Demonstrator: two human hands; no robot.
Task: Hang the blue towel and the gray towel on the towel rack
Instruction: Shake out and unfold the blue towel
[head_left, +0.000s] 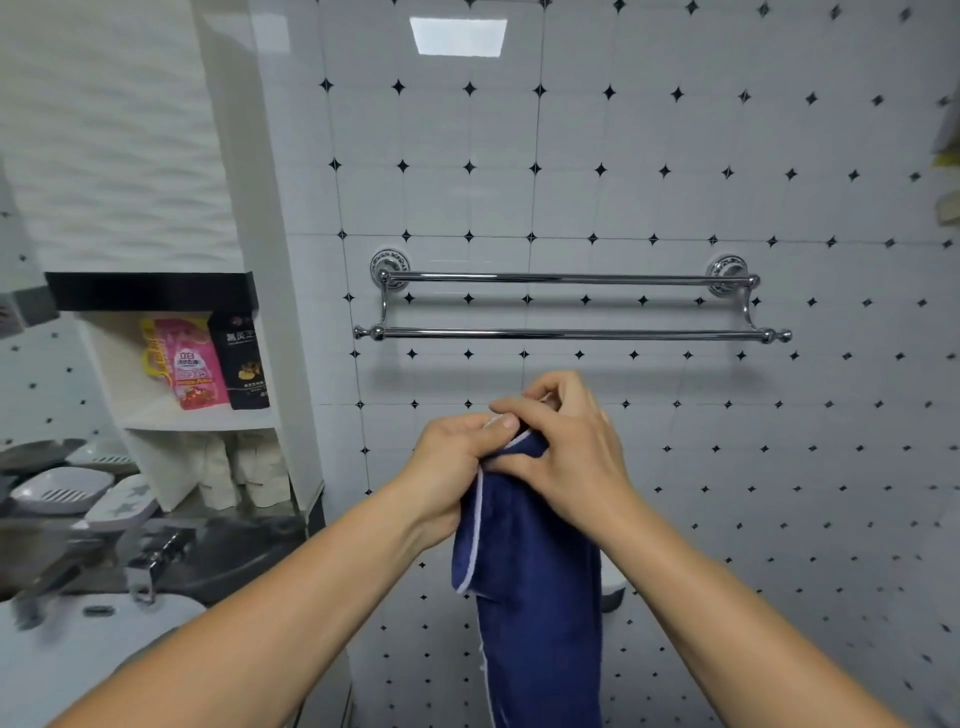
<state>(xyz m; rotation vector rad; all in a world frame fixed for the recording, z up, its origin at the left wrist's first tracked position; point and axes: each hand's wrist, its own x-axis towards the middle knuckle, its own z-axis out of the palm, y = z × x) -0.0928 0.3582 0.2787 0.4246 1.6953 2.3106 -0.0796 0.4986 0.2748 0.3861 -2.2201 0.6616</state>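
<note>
Left hand (457, 457) and right hand (566, 441), fingers curled together on the top edge of the blue towel (535, 597), hold it hanging below the bare towel rack (571, 306), probably seeking corners to spread it; gray towel not visible.

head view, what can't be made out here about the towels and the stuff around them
- blue towel: upper end hidden by the left hand and right hand gripping it; lower end cut off by the bottom edge.
- gray towel: nowhere in the head view.
- pink pouch on the shelf: print too small to read.
- faucet and sink at lower left: blurred.
</note>
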